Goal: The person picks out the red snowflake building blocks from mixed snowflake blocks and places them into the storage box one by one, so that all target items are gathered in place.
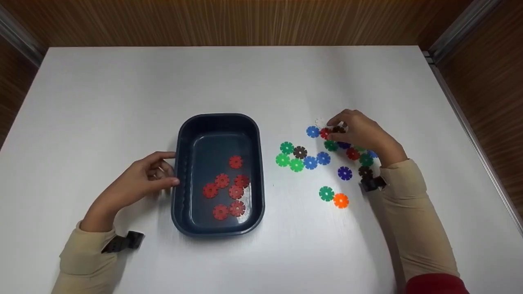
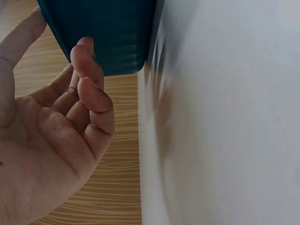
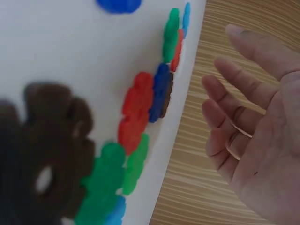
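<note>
My left hand [image 1: 137, 181] is at the left side of a dark blue plastic tray [image 1: 204, 153], thumb tip and a fingertip touching its wall and the other fingers loosely bent. Several red notched discs [image 1: 235, 162] lie on the tray's floor. To the right, my right hand [image 1: 361, 130] hovers over a loose group of coloured discs. Its thumb and forefinger are spread on either side of a red disc [image 1: 325, 133]. In the right wrist view its fingers are apart with nothing between them, beside a red disc [image 3: 135, 115].
Near the right hand lie a blue disc [image 1: 313, 132] and a whitish disc [image 1: 319, 122]. Green, brown and blue discs cluster between tray and hand. Closer to me are a green disc [image 1: 326, 193] and an orange disc [image 1: 341, 200]. A wood-grain panel [image 1: 233, 22] borders the white table [image 1: 122, 90] at the back.
</note>
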`<state>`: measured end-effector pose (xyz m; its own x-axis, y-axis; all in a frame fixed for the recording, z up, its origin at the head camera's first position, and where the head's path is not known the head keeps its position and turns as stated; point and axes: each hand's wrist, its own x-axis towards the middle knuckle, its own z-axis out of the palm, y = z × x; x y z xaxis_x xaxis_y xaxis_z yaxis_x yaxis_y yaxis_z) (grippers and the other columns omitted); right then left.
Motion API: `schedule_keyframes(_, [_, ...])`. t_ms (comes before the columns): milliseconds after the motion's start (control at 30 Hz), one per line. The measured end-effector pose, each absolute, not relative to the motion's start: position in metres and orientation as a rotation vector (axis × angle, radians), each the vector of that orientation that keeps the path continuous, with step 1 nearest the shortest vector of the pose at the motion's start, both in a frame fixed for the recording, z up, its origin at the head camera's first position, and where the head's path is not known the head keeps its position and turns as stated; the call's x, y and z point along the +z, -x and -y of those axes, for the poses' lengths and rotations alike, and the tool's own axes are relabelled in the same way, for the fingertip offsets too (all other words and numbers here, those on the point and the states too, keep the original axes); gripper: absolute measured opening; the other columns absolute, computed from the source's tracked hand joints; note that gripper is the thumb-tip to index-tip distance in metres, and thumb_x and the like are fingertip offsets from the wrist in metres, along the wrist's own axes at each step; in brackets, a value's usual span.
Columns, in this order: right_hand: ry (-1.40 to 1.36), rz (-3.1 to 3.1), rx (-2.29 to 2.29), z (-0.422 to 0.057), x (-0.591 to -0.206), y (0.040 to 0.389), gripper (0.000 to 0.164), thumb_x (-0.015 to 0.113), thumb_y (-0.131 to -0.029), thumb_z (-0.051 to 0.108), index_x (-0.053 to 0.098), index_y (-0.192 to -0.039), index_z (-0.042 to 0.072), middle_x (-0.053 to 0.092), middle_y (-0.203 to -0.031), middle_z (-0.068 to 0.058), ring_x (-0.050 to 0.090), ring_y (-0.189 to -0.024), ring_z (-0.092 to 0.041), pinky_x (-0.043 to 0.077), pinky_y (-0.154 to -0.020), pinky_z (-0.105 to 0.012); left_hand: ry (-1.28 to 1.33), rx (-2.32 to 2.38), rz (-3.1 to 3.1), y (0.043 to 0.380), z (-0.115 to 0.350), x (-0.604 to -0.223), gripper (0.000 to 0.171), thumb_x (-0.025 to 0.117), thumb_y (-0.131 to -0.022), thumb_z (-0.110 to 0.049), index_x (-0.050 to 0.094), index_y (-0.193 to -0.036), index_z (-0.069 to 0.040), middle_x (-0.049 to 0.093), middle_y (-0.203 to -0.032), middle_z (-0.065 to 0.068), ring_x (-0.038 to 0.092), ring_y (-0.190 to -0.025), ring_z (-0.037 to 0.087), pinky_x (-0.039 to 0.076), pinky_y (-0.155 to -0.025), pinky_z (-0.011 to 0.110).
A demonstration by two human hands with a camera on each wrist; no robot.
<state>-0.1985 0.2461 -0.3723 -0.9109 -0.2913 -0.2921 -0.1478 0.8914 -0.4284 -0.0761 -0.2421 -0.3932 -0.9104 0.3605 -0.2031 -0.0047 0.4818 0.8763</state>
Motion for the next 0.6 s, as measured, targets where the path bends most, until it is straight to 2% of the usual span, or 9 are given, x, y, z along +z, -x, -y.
schedule_keyframes(167, [0.350, -2.715, -0.472, -0.2470, -0.3778, 0.2017, 0.039, 0.071, -0.089, 0.022, 0.063, -0.123, 0.005, 0.056, -0.125, -0.017, 0.048, -0.117, -0.035, 0.041, -0.102, -0.055, -0.293, 1.424, -2.362, 0.0764, 0.2423, -0.3931, 0.057, 0.071, -0.088, -0.016, 0.046, -0.138, -0.003, 0.057, -0.095, 0.003, 0.059, -0.078, 0.005, 0.046, -0.063, 0.022])
schedule_keyframes(600, [0.326, -2.714, -0.334, -0.2414, -0.3785, 0.2018, 0.042, 0.071, -0.088, 0.023, 0.061, -0.125, 0.005, 0.057, -0.121, -0.017, 0.052, -0.108, -0.033, 0.045, -0.098, -0.055, -0.296, 1.410, -2.370, 0.0762, 0.2414, -0.3928, 0.057, 0.072, -0.088, -0.017, 0.047, -0.138, -0.005, 0.057, -0.095, 0.003, 0.059, -0.076, 0.005, 0.046, -0.061, 0.023])
